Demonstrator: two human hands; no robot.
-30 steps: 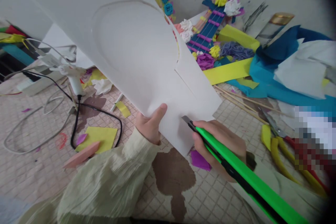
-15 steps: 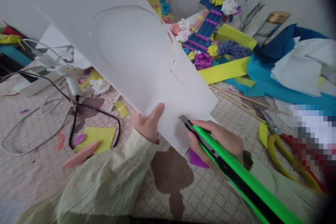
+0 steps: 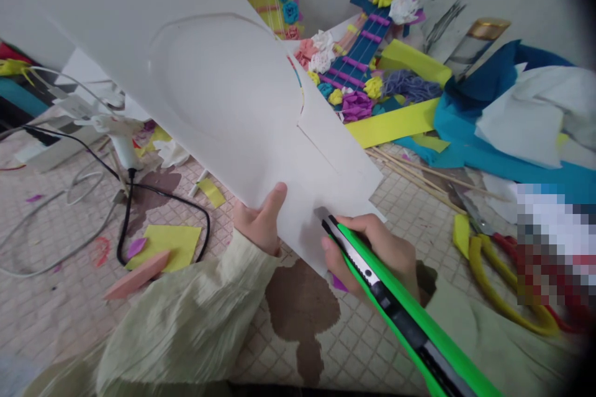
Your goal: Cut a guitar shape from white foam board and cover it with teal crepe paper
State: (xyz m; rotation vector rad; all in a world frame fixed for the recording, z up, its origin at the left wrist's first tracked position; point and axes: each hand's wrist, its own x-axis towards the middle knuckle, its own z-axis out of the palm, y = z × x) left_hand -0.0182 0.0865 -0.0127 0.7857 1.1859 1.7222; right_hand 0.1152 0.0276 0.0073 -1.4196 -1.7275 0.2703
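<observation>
My left hand (image 3: 261, 220) grips the lower left edge of a white foam board (image 3: 223, 93), thumb on top and fingers hidden beneath. The board is raised and tilted. A curved cut runs along its right side, with colour showing through the slit, and a straight line continues below it. In my right hand (image 3: 377, 248) is a green utility knife (image 3: 400, 310), its blade out. The blade tip lies over the lower part of the board; whether it touches the surface I cannot tell.
Behind the board stands a blue paper guitar (image 3: 358, 59) with paper flowers. A white glue gun (image 3: 123, 142) with a black cord is at left. Yellow-handled scissors (image 3: 488, 279), wooden sticks (image 3: 414, 180) and blue crepe paper (image 3: 465, 136) lie right. Yellow paper (image 3: 170, 245) lies at left.
The view has shifted slightly, so most things sit a little further left. The knife has rolled a bit in my right hand, showing more of its metal side. Both grips stay the same.
</observation>
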